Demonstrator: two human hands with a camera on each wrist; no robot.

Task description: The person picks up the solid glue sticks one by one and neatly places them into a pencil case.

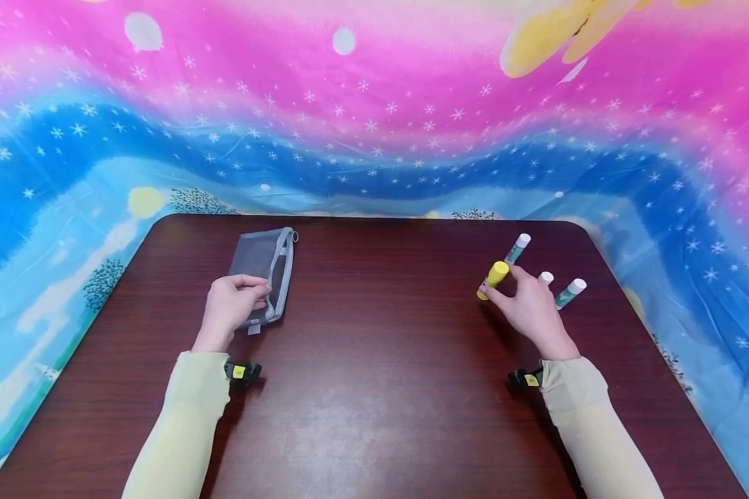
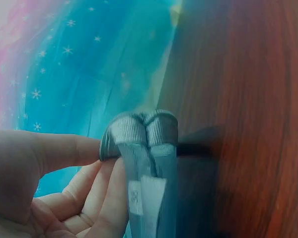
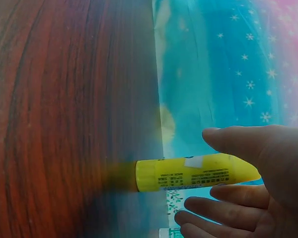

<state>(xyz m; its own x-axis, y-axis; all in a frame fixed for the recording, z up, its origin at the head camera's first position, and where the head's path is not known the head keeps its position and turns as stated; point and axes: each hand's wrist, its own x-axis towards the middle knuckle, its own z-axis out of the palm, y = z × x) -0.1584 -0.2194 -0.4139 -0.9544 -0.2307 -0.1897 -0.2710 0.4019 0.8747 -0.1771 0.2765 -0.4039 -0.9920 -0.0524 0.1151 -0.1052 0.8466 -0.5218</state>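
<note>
Pink-and-blue snowflake fabric (image 1: 374,104) is hung all around a dark wood-grain worktop (image 1: 374,333), so it's a pretty loud setup. Over on the left half, a grey mesh pouch (image 1: 252,253) is pinched along the edge of its opening between the thumb and fingers of the left hand (image 1: 231,305); the zip is undone and the gap is turned toward the middle. Way over on the other side, a yellow glue stick (image 1: 498,272) is stood on end, with the right hand (image 1: 530,305) brought around it: thumb and fingers are kept apart, one on either side, and whether it's actually touched can't be told. Close by, three white-capped sticks (image 1: 571,292) with green on them are grouped around that hand, the middle one mostly hidden. Black wrist cameras (image 1: 247,373) are worn at both pale sleeves (image 1: 187,409).
</note>
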